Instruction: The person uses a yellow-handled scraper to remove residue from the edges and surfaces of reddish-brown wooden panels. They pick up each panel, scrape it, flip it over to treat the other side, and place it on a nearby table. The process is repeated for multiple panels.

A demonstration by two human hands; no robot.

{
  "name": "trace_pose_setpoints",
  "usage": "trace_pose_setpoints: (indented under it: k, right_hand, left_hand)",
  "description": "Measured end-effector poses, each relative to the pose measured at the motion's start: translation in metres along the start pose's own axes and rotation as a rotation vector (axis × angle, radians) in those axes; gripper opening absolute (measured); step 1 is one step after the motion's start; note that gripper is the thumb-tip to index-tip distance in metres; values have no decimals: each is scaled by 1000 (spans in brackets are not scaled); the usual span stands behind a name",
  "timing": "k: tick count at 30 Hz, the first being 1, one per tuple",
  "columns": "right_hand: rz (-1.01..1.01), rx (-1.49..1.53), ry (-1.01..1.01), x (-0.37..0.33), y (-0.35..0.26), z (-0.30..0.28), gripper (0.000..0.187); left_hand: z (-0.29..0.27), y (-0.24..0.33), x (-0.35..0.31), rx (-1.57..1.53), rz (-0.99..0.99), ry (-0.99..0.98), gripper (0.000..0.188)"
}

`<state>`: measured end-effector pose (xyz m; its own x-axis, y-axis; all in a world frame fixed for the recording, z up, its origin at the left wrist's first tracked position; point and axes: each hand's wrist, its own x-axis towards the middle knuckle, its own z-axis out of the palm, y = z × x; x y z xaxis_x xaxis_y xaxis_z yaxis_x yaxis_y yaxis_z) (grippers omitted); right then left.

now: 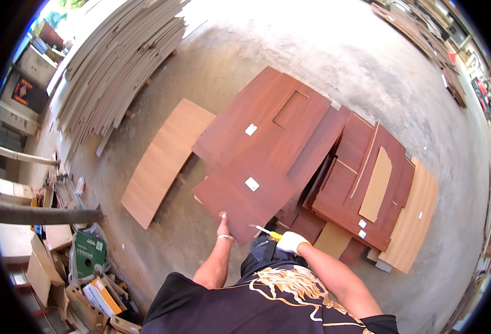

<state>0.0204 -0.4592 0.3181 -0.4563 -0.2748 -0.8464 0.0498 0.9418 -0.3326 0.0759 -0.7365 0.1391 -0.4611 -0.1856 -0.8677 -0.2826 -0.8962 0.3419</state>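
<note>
At the near left edge: left hand (224,229) pinched the red-brown panel (256,203), thumb on top; the panel overlapped similar panels (240,114).
Right side: white-gloved right hand (291,242) gripped a yellow-handled tool (270,232) just beside the panel's near corner.
Floor (234,44): concrete stretched beyond; a strip separated the panel from a light board (167,161).
Lower left: a green box (88,253) stood near a cardboard box (48,267), contents apparently too cluttered to tell.

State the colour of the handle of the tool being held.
The tool handle is yellow, showing best in the head view.
</note>
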Motion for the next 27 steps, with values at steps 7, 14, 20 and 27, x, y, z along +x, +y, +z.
trace_pose_setpoints:
  k: [7,14,20,27]
  right_hand:
    - [170,85,-220,-14,-2,-21,38]
    - [401,119,144,34,31,-32,30]
    - [470,291,169,44,31,-117,24]
    - [231,72,133,67,-63,-133,31]
  left_hand:
    - [-5,-29,4,-57,-24,50,56]
    - [-2,-12,-13,300,-81,55,53]
    - [14,8,-35,635,-115,106,49]
    - [37,13,-43,561,-25,329,61]
